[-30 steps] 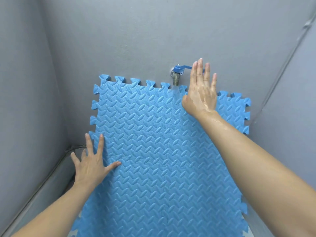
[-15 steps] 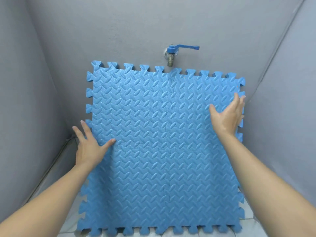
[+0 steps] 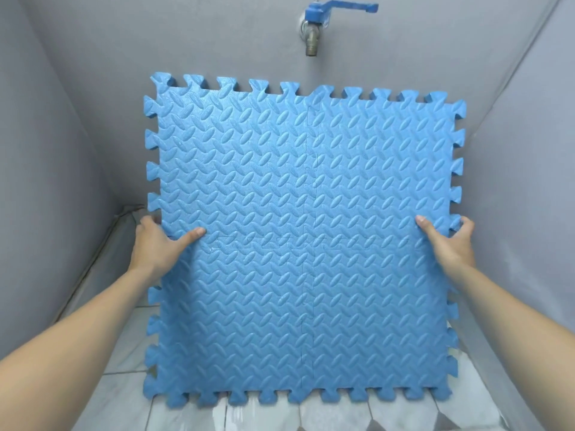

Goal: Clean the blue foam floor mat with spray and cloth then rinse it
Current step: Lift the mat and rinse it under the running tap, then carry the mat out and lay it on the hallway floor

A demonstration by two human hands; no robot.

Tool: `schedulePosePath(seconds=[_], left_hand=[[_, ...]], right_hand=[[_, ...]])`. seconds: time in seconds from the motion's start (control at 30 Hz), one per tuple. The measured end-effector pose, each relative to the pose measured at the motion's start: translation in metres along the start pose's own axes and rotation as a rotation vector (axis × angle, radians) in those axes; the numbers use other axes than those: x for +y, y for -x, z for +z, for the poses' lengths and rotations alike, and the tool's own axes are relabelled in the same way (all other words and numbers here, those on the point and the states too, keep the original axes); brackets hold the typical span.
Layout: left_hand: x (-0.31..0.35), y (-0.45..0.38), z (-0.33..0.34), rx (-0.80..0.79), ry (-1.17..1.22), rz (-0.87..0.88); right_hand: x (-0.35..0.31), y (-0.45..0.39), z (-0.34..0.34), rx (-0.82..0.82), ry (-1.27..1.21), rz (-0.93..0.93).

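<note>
The blue foam floor mat [image 3: 305, 231], made of interlocked tiles with a leaf-like relief and jigsaw edges, is held upright in front of me, clear of the wall and below the tap. My left hand [image 3: 158, 244] grips its left edge, thumb on the front and fingers behind. My right hand [image 3: 448, 241] grips the right edge the same way. No spray bottle or cloth is in view.
A metal tap with a blue lever handle [image 3: 314, 26] sticks out of the grey wall [image 3: 186, 35] above the mat; no water runs from it. Grey walls close in on the left and right. A wet white tiled floor [image 3: 280, 418] lies under the mat.
My right hand left the tap and came down to the mat's right edge. Both hands went from flat on the mat to gripping its sides, and the mat moved down away from the tap.
</note>
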State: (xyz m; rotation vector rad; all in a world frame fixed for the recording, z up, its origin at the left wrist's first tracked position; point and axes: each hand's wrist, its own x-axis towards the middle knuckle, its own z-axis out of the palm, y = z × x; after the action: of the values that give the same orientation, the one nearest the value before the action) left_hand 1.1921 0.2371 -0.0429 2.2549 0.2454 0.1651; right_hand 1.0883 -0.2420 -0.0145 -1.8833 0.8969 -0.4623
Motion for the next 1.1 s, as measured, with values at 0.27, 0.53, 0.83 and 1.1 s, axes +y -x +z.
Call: schedulePosePath(seconds=[0.27, 0.53, 0.83, 1.1], left_hand=[[-0.035, 0.085, -0.079, -0.131, -0.117, -0.34], [0.036, 0.129, -0.173, -0.126, -0.148, -0.391], [0.293, 0.123, -0.341, 0.002, -0.083, -0.377], [0.475, 0.147, -0.556, 0.161, 0.035, -0.308]], right_hand=[[-0.033, 0.083, -0.05, -0.088, 0.036, 0.296], [-0.1, 0.128, -0.092, -0.129, -0.139, 0.454], [-0.333, 0.126, -0.208, -0.145, -0.144, 0.262], [-0.57, 0.165, -0.306, -0.25, -0.155, 0.092]])
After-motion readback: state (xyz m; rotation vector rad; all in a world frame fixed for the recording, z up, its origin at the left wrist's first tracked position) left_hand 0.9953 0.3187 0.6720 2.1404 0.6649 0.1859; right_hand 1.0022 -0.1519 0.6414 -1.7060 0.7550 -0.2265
